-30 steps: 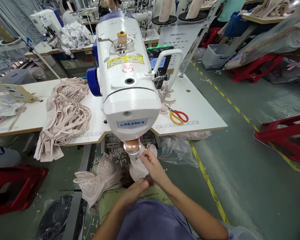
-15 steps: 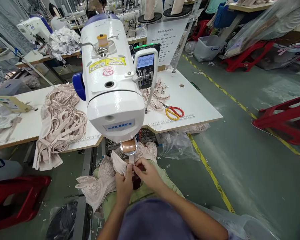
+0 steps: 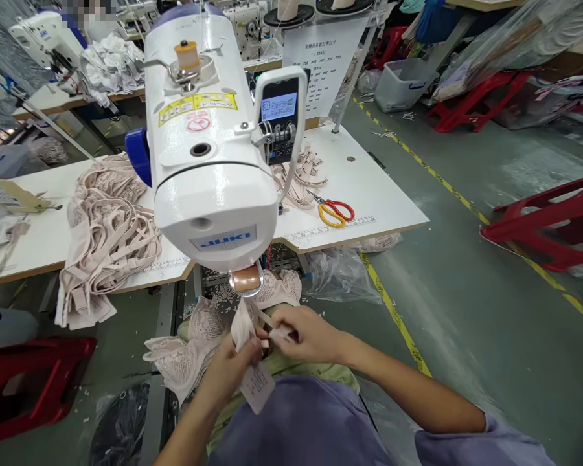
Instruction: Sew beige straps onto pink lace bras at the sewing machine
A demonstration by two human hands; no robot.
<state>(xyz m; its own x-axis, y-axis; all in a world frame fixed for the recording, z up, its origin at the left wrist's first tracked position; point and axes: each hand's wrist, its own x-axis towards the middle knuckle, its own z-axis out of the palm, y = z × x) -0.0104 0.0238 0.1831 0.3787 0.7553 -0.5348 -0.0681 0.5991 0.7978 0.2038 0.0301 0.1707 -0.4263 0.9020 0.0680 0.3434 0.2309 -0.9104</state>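
Note:
My left hand [image 3: 230,366] is closed on a beige lace bra [image 3: 243,325] just below the head of the white sewing machine [image 3: 214,207]. A pale printed tag [image 3: 258,388] hangs beneath its fingers. My right hand [image 3: 308,333] is closed beside it, fingers curled around a narrow beige strap [image 3: 267,318] that runs toward the left hand. More lace bra cups [image 3: 175,356] lie over my lap on the left, and another lace piece [image 3: 279,288] lies under the machine. The fingertips partly cover what they grip.
Red-and-yellow-handled scissors [image 3: 336,212] and loose beige straps [image 3: 304,178] lie on the white table [image 3: 369,188] to the right. A heap of beige bras [image 3: 109,239] hangs over the left table edge. Red stools [image 3: 554,220] stand on both sides.
Both hands have drawn back from the machine toward my body with the bra. My right hand has moved right, pulling on the strap. The printed tag now shows.

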